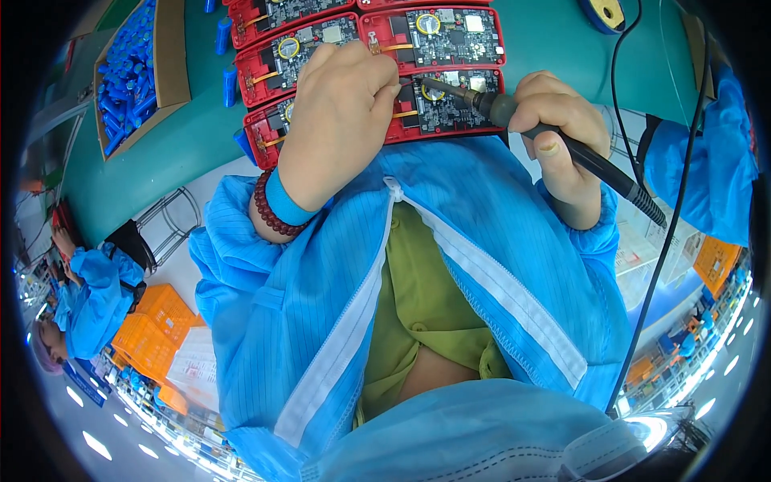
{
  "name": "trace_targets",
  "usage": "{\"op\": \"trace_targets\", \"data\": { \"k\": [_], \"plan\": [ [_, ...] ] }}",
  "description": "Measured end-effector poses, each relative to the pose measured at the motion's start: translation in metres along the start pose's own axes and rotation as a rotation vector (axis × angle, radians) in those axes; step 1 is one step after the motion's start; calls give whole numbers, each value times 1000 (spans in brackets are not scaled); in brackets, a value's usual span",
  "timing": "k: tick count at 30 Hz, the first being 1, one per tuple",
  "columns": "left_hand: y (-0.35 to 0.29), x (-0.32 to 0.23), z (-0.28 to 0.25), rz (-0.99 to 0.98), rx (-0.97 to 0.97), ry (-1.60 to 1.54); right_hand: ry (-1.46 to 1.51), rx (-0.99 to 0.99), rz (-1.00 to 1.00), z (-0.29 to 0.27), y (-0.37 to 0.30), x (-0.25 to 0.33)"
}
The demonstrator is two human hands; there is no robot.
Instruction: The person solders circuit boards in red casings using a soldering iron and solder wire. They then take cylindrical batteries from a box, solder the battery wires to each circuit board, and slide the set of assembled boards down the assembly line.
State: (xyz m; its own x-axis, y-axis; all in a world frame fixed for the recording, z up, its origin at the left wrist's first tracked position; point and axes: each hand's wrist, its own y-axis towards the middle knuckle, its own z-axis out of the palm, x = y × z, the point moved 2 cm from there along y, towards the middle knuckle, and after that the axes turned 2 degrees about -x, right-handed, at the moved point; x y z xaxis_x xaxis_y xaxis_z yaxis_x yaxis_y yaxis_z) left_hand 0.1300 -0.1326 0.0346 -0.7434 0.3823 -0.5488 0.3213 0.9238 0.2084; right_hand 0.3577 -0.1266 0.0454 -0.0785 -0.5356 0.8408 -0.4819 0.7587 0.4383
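left hand [345, 104] near 12 o'clock, back up, fingers bent, tips mostly hidden, left wrist [295, 197] toward 10, right hand [562, 128] at 2, fingers curled in a grip, thumb aimed at 11, wrist below at 3

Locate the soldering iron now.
In the head view's upper right, the soldering iron is in the right hand, tip pointing left over the bottom-right circuit board.

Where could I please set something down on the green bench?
The green bench is bare beyond the right hand, between the red cases and the black cable. A narrower strip lies between the cardboard box and the blue cylinders. It is crowded at the cases, under the left hand and soldering iron.
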Motion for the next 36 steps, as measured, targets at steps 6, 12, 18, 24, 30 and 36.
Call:
{"op": "trace_targets", "data": {
  "k": [6,12,18,24,30,36],
  "plan": [
    [-1,-1,0,-7,7,21,-1,27,-14,2,1,-1],
    [0,-3,1,0,-7,29,-2,30,-58,-3,1,-1],
    [0,-2,1,12,-21,5,79,-92,-127,-8,-3,-5],
    [2,3,1,44,-33,-14,132,-254,-182,-6,13,-13],
    [-5,-1,-2,64,-72,60,126,-360,-154,-7,27,-12],
    [-4,25,-48,102,-243,24,58,-470,-56,-34,9,-24]
  ]
}}
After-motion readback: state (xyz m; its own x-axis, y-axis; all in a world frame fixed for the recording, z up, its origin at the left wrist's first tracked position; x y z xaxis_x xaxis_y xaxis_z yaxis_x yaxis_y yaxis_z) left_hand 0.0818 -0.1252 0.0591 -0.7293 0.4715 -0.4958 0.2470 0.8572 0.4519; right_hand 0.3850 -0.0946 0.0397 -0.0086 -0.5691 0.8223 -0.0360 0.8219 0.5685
